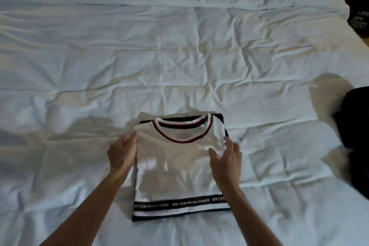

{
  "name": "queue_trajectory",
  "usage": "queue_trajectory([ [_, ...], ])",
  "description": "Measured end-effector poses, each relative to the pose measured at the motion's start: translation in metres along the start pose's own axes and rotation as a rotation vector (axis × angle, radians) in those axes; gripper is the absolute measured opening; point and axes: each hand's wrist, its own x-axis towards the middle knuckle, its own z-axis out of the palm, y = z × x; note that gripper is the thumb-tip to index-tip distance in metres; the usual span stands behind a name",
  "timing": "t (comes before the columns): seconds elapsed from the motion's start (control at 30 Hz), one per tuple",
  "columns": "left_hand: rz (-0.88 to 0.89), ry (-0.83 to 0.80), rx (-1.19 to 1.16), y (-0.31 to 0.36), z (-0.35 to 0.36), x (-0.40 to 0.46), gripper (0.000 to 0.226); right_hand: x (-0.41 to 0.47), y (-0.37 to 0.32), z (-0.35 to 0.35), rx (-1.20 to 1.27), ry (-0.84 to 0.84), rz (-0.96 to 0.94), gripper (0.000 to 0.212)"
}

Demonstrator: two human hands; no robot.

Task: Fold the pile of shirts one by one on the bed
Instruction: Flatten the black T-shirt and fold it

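The folded white cotton shirt with a red-and-black ribbed collar and black lettered hem band (175,166) lies flat on the white quilted bed (179,56) before me. My left hand (122,153) rests at its left edge, fingers straight and together. My right hand (226,159) hovers spread over its right side. Dark clothes (355,126) sit at the bed's right edge.
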Motion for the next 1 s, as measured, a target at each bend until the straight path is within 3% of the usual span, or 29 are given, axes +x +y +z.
queue_trajectory([
  [0.07,0.025,0.031,0.029,0.006,0.008,-0.007,0.025,0.033,0.009,-0.008,-0.103,-0.087,0.062,0.044],
  [0.13,0.018,0.067,0.019,0.008,0.012,-0.005,0.023,0.048,0.008,-0.007,-0.148,-0.165,0.032,0.026],
  [0.2,0.047,0.083,0.016,0.008,0.012,-0.002,0.018,0.057,0.002,-0.01,-0.143,-0.137,0.007,0.016],
  [0.37,0.282,0.0,-0.155,0.017,0.007,0.001,0.016,0.082,-0.005,-0.034,0.038,-0.009,-0.027,0.015],
  [0.53,-0.025,0.057,-0.047,0.004,0.021,-0.003,0.033,0.069,0.006,-0.011,0.051,-0.172,0.06,0.023],
  [0.63,-0.05,0.025,0.048,-0.012,0.014,-0.036,0.045,0.044,0.025,-0.017,0.119,-0.182,0.133,0.029],
  [0.83,0.078,-0.067,0.242,-0.04,-0.006,-0.09,0.049,-0.013,0.06,-0.04,0.083,-0.285,0.212,0.052],
  [1.0,0.426,0.164,0.216,-0.044,-0.016,-0.108,0.041,-0.015,0.061,-0.049,0.13,-0.01,0.021,0.038],
])
